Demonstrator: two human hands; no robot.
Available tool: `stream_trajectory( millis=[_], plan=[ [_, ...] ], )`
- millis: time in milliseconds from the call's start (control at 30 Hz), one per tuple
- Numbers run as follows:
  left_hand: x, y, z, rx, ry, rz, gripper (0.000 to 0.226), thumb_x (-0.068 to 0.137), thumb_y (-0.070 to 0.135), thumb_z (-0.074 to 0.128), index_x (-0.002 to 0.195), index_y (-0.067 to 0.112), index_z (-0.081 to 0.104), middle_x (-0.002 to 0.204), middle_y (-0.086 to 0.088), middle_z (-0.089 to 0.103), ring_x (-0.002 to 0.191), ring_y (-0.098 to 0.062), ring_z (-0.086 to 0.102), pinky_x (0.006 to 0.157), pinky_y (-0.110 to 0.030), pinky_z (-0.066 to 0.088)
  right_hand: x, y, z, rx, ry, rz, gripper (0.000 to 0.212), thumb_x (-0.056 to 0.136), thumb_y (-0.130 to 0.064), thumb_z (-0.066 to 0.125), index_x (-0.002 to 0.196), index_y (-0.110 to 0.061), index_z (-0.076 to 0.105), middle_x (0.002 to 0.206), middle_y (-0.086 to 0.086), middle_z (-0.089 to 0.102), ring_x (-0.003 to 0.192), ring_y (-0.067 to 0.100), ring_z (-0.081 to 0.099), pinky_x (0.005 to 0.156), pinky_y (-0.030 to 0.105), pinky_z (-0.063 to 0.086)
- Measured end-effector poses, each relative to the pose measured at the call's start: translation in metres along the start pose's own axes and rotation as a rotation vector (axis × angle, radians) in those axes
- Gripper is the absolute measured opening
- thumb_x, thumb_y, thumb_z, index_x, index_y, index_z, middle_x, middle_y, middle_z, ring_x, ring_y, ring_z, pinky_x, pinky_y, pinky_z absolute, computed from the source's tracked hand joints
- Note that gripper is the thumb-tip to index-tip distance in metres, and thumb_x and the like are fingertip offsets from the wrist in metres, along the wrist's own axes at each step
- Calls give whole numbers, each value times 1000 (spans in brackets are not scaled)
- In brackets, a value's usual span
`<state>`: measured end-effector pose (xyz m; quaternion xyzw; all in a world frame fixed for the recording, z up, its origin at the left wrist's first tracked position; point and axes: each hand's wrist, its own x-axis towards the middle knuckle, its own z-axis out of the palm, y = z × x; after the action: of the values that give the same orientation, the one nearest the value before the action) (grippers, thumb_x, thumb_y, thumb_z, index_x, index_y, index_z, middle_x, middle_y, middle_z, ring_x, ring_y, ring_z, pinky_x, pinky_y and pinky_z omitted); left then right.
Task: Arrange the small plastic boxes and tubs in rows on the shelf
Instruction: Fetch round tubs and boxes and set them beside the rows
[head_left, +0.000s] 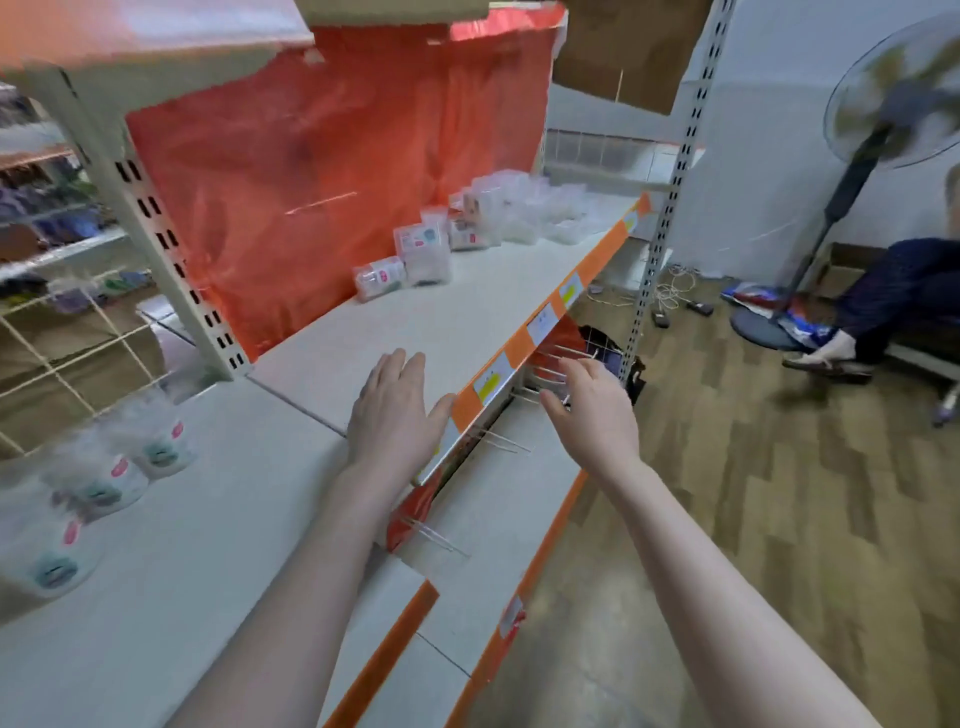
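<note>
The white shelf board (467, 312) looks like painted metal, smooth and matt, with a glossy orange plastic strip (597, 262) along its front edge. The perforated grey upright post (657, 244) is metal with a dull finish. Behind the shelf hangs a red-orange plastic sheet (332, 171), thin, wrinkled and a little shiny. The small clear plastic boxes (421, 254) are transparent and glossy, with paper labels. The round translucent plastic tubs (156, 447) look blurred, with smooth lids. The floor of brown wood-pattern planks (779, 519) has a soft sheen. The brown cardboard panel (628, 47) above is matt.
</note>
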<state>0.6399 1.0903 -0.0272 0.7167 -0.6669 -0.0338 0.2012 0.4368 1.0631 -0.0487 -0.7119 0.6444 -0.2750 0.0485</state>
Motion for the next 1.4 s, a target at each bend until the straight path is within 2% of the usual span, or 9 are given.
stream_trajectory(
  millis=[133, 200, 300, 500, 733, 900, 1233, 1400],
  plan=[
    [47, 1, 16, 10, 4, -33, 61, 95, 45, 46, 145, 14, 30, 156, -6, 21, 144, -21, 14, 112, -36, 20, 52, 11, 14, 42, 15, -3, 34, 92, -27, 53, 120, -8, 57, 117, 7, 57, 108, 24, 50, 84, 32, 37],
    [67, 3, 27, 9, 8, -61, 61, 95, 45, 46, 146, 15, 29, 156, -6, 21, 144, -21, 13, 112, -36, 19, 81, 19, 24, 28, -23, -22, 37, 92, -26, 52, 123, -8, 55, 118, 8, 57, 108, 24, 50, 85, 33, 39],
    [99, 7, 47, 20, 24, -116, 62, 95, 45, 45, 146, 15, 28, 156, -5, 20, 144, -20, 13, 113, -36, 18, 131, 34, 41, 50, -57, -60, 41, 91, -24, 53, 127, -5, 52, 123, 12, 54, 114, 28, 47, 89, 35, 35],
    [180, 21, 94, 50, 121, -313, 63, 95, 45, 46, 147, 13, 28, 156, -6, 21, 144, -20, 14, 114, -33, 15, 253, 70, 84, 123, -155, -236, 45, 91, -22, 52, 132, -4, 48, 129, 14, 50, 119, 30, 44, 95, 38, 34],
    [240, 60, 120, 26, 202, -572, 63, 94, 40, 51, 146, 11, 30, 155, -8, 24, 143, -21, 18, 114, -31, 15, 356, 89, 117, 153, -333, -490, 45, 90, -24, 54, 130, -6, 50, 128, 15, 52, 116, 33, 48, 94, 38, 34],
    [257, 65, 118, 105, 267, -649, 64, 92, 38, 53, 145, 10, 32, 153, -7, 27, 142, -20, 20, 113, -29, 17, 388, 83, 135, 219, -394, -607, 45, 89, -21, 55, 130, -3, 50, 124, 17, 53, 114, 34, 48, 95, 39, 36],
    [309, 51, 117, 154, 277, -630, 64, 91, 43, 54, 144, 14, 32, 155, -3, 23, 143, -19, 17, 109, -36, 26, 413, 78, 155, 278, -458, -612, 47, 90, -24, 54, 132, -6, 48, 127, 13, 51, 118, 29, 45, 94, 34, 35],
    [320, 42, 127, 176, 225, -631, 63, 92, 42, 52, 144, 15, 30, 154, -3, 23, 144, -18, 14, 111, -36, 26, 411, 79, 162, 289, -484, -608, 46, 90, -24, 54, 132, -7, 48, 130, 11, 50, 120, 28, 45, 96, 35, 35]
  ],
)
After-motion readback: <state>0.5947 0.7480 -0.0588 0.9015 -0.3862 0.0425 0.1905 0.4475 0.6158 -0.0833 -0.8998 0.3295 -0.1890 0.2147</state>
